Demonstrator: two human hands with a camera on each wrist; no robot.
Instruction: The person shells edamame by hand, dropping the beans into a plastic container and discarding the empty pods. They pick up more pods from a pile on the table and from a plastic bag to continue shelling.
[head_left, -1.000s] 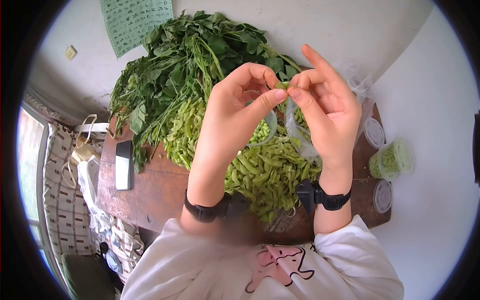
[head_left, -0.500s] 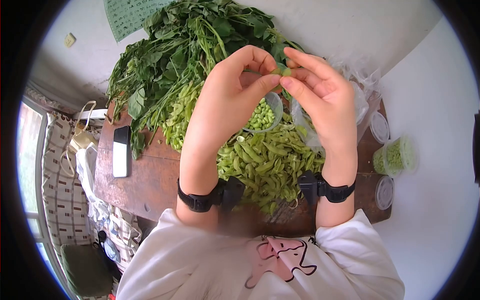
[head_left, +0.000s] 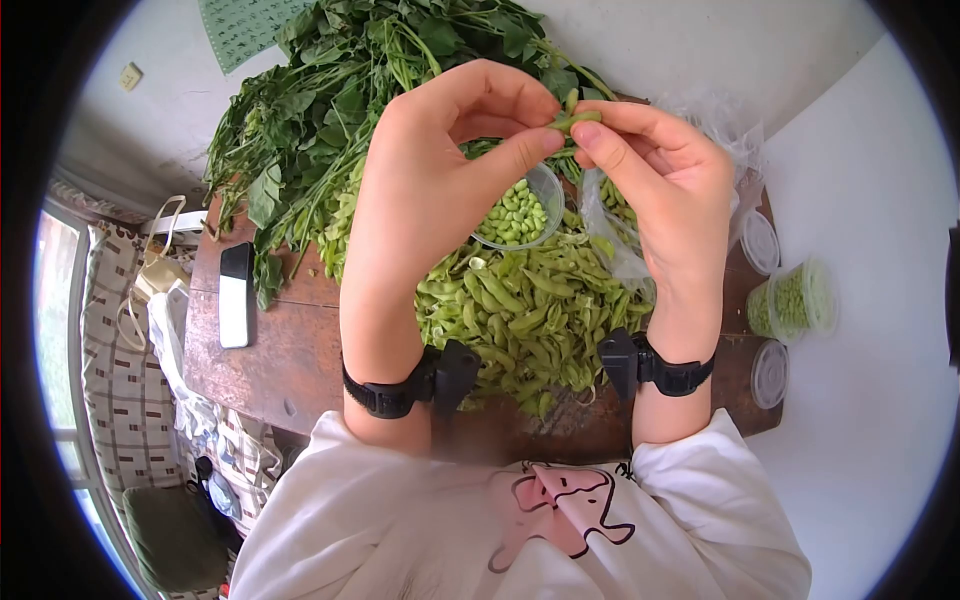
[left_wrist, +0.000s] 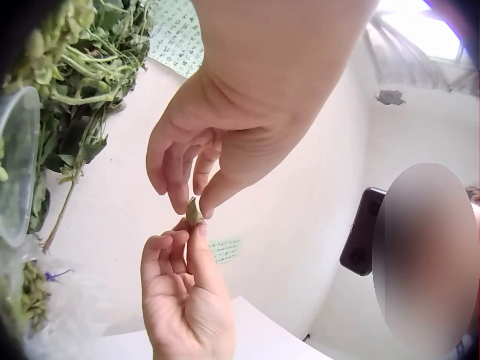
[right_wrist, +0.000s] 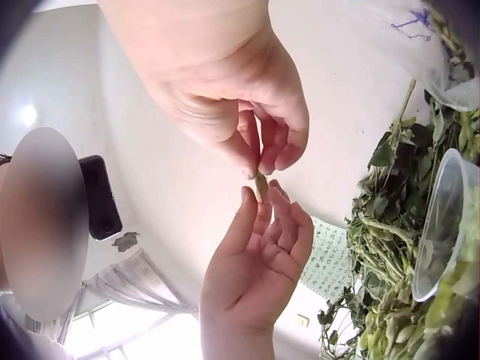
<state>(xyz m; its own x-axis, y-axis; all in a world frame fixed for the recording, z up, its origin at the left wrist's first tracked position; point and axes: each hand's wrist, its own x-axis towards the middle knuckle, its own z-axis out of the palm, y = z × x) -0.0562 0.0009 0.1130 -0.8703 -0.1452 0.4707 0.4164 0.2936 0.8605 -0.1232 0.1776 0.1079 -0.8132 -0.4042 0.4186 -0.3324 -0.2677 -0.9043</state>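
Note:
Both hands meet above the table at a green soybean pod. My right hand pinches it between thumb and index finger. My left hand has its thumb and fingertips at the pod's other end, also pinching it. In the left wrist view, the pod stands between the left fingertips above and the right fingertips below. Under the hands is a clear round bowl of shelled green beans. A large heap of pods lies in front of it.
Leafy bean stalks pile up at the back left. A phone lies on the brown table. At right stand a plastic tub of beans, two lids and a clear plastic bag.
Both hands have risen in the head view, still together at the fingertips. More of the bowl shows beneath them. The pod between the fingers now looks longer and lies more to the right.

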